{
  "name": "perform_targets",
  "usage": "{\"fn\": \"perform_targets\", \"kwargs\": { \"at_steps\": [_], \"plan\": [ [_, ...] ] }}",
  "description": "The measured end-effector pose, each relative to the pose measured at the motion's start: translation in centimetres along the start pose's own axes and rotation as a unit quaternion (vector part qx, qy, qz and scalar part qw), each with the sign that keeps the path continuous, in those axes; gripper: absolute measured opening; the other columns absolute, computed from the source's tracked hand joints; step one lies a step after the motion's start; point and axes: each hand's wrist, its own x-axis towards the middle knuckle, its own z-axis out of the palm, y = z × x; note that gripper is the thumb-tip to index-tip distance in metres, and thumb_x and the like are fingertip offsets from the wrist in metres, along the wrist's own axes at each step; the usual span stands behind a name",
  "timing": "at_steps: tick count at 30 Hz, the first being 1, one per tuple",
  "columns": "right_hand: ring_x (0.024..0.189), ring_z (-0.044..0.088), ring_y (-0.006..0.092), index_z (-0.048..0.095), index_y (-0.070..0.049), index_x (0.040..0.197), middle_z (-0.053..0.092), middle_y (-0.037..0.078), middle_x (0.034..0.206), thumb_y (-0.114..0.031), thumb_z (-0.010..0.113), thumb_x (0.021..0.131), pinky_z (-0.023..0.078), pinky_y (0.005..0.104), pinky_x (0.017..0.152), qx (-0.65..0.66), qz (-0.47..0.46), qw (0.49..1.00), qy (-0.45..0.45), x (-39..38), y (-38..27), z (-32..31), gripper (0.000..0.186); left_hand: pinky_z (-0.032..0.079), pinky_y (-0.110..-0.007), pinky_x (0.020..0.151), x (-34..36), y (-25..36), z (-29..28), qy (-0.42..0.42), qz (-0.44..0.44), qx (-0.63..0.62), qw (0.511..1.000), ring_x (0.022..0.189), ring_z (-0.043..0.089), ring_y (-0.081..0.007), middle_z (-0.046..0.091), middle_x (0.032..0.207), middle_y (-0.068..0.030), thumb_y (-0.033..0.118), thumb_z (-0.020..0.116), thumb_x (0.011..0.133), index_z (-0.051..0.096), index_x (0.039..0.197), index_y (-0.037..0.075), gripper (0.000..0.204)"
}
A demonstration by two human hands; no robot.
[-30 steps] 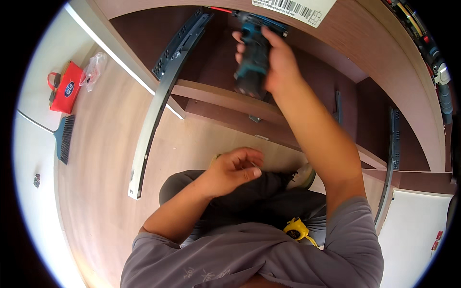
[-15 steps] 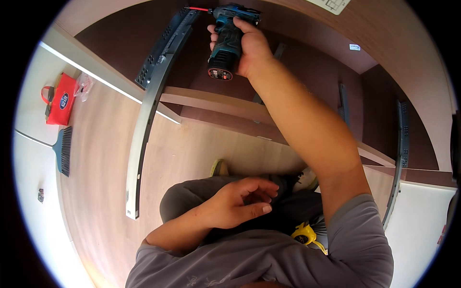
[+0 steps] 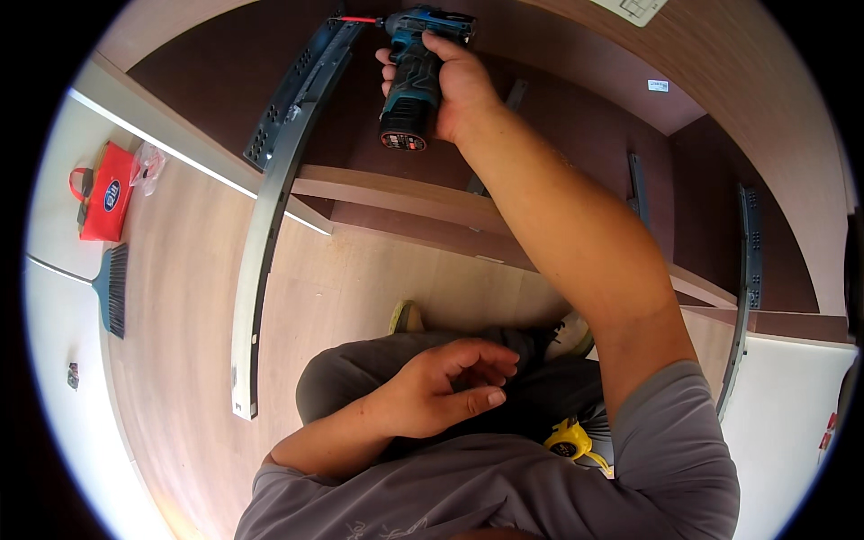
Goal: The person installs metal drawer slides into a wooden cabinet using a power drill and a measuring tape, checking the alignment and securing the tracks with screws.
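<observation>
My right hand [image 3: 457, 85] is wrapped round the grip of a teal and black cordless drill driver [image 3: 414, 81], thumb up near its back. A long red bit [image 3: 360, 19] points left from the driver, and its tip meets the far end of a metal drawer slide [image 3: 292, 148] on the cabinet's left inner side. That slide is pulled out, reaching well past the cabinet front toward me. Over my lap rests my left hand [image 3: 450, 382], open, its fingers loosely bent and the thumb apart, holding nothing.
A second extended slide [image 3: 747, 270] runs along the right side. The cabinet's wooden front rail [image 3: 396, 191] crosses between them. A yellow tape measure [image 3: 569, 441] lies by my lap. On the left are a red bag [image 3: 106, 202] and a broom [image 3: 112, 290].
The whole view has shifted slightly, with the cabinet things appearing a little to the left. My right hand keeps the driver at the slide's far end; my left hand stays over my lap.
</observation>
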Motion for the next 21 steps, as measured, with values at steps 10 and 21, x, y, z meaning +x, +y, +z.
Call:
{"fn": "perform_targets", "kwargs": {
  "at_steps": [10, 21],
  "plan": [
    [0.084, 0.071, 0.0306, 0.049, -0.003, 0.139, 0.073, 0.020, 0.107, -0.031, 0.051, 0.106, 0.060, 0.0481, 0.077, 0.002, 0.000, 1.000, -0.013, 0.58, 0.04, -0.52, 0.044, 0.051, -0.033, 0.100, -0.02, 0.13, -0.04, -0.011, -0.015, 0.009, 1.000, 0.114, 0.063, -0.0175, 0.065, 0.126, -0.0106, 0.006, 0.069, 0.099, 0.055, 0.139, -0.001, 0.043],
    [0.084, 0.071, 0.0302, 0.051, -0.003, 0.137, 0.074, 0.019, 0.108, -0.032, 0.050, 0.106, 0.060, 0.0485, 0.078, -0.011, -0.001, 1.000, -0.007, 0.40, 0.00, -0.41, 0.043, 0.051, -0.034, 0.102, -0.17, 0.14, -0.18, -0.021, -0.015, 0.010, 1.000, 0.116, 0.063, -0.0183, 0.064, 0.129, -0.0112, 0.004, 0.067, 0.100, 0.053, 0.140, -0.003, 0.043]
  ]
}}
